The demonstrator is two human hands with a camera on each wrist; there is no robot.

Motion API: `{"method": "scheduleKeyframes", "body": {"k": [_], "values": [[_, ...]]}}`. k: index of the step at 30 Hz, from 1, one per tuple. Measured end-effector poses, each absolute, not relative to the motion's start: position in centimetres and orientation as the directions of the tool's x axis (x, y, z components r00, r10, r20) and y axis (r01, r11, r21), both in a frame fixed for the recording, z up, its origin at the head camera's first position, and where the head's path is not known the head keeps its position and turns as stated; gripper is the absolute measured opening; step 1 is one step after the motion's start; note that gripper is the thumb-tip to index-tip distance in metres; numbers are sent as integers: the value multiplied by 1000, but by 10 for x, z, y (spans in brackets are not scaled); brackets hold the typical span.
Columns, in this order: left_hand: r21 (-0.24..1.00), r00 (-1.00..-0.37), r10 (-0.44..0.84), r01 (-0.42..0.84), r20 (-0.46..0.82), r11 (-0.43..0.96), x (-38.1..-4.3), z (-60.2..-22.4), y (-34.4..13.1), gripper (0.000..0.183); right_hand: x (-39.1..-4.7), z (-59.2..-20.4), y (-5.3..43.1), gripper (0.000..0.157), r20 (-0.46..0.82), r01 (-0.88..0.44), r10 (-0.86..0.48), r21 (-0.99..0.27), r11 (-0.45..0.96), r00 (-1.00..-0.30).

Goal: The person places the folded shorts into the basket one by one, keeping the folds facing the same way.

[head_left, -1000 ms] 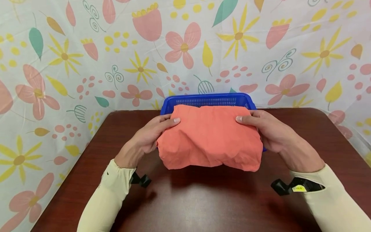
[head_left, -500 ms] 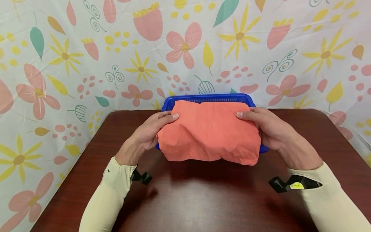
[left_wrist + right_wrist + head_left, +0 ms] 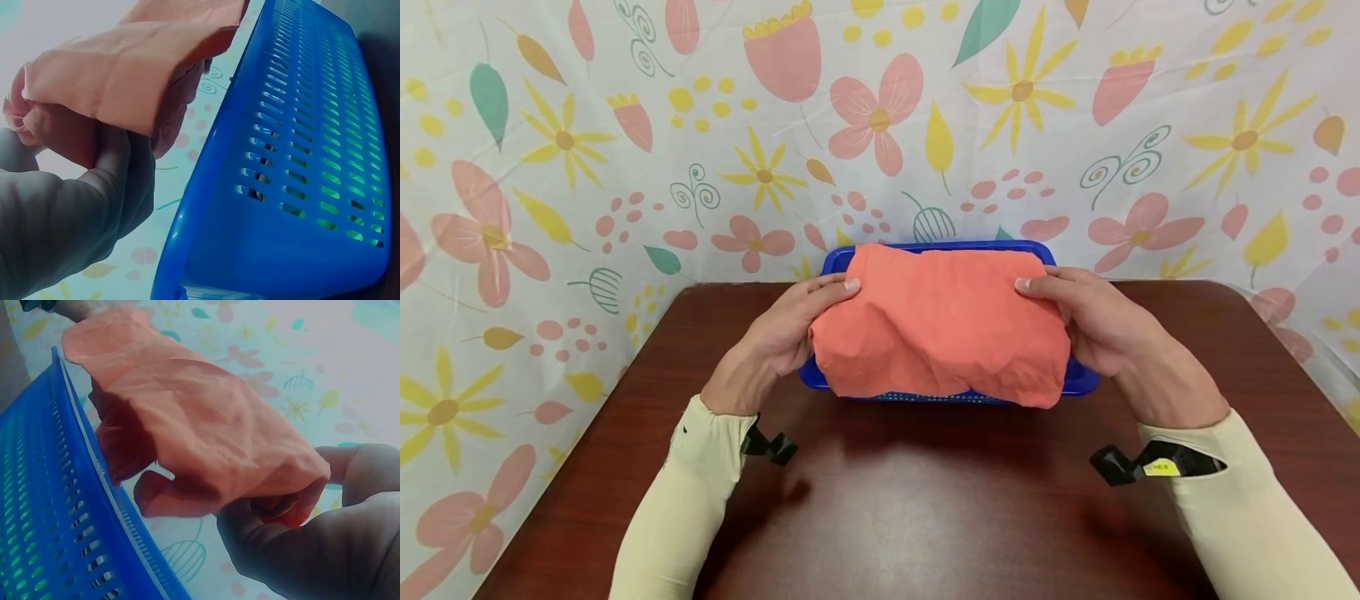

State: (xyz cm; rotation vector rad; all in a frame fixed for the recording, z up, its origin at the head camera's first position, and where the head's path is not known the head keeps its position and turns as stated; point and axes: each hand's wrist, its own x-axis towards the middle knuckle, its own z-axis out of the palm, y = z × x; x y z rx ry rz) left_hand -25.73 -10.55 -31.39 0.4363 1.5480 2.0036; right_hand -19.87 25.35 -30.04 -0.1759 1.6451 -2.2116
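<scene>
A folded coral-orange cloth (image 3: 947,325) hangs level between both hands, over a blue plastic basket (image 3: 1078,382). My left hand (image 3: 778,329) grips its left end, thumb on top and fingers underneath. At the other end my right hand (image 3: 1108,321) holds it the same way. In the left wrist view the cloth (image 3: 137,75) is above the rim of the slotted basket (image 3: 250,231), apart from it. The right wrist view also shows the cloth (image 3: 200,419) raised beside the basket (image 3: 50,487). Most of the basket's inside is hidden by the cloth.
The basket stands at the back of a dark reddish-brown table (image 3: 910,500), close to a flower-patterned white sheet (image 3: 880,125). Both forearms wear cream sleeves (image 3: 673,500), with black wrist mounts (image 3: 771,446) jutting inward.
Both hands have moved the cloth away from me, farther over the basket. The basket's front side now shows below the cloth, and its back opening is more covered.
</scene>
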Motion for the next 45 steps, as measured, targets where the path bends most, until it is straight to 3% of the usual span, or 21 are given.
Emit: {"method": "scheduleKeyframes", "body": {"k": [8,23,45], "values": [[941,-819,562,-275,-121,-198,-264,-316,-104,46,-207,-300,255,26,-130,226,-355,-943,-243,-926],[944,-845,525,-246,-98,-221,-278,-322,-102,51,-217,-303,253,56,-126,176,-306,-975,-139,-944],[961,-845,532,-182,-44,-208,-305,-328,-97,55,-239,-311,256,55,-42,84,-319,-989,-121,-947]]}}
